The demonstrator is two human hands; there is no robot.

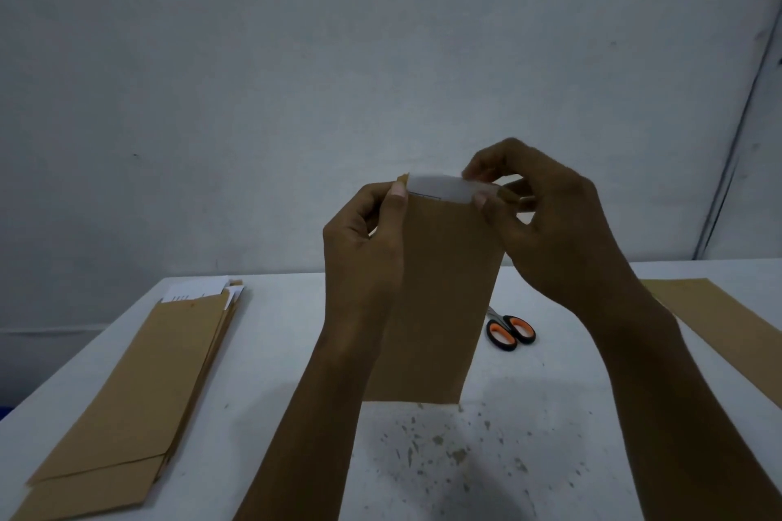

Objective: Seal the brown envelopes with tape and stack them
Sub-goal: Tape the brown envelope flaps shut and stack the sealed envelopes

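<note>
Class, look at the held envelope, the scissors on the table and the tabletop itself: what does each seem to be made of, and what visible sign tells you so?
Held envelope: brown kraft-type paper, matte; thin, flat, sharp edges.
Scissors: handles look like plastic, black with orange inner loops; the blades are mostly hidden, probably metal.
Table: a white, smooth, hard-looking surface, perhaps laminate or painted board; brownish speckled marks near the front suggest wear or stains.

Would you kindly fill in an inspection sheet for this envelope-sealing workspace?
Surface: white table, brown specks near the front.
Job's things: long brown paper envelope held upright, white paper showing at its top; stack of brown envelopes at left; another brown envelope at right.
Clutter: orange-and-black scissors.
Grippers: left hand and right hand pinch the held envelope's top corners.
Cables: nothing seen.
Surroundings: plain grey wall.
</note>
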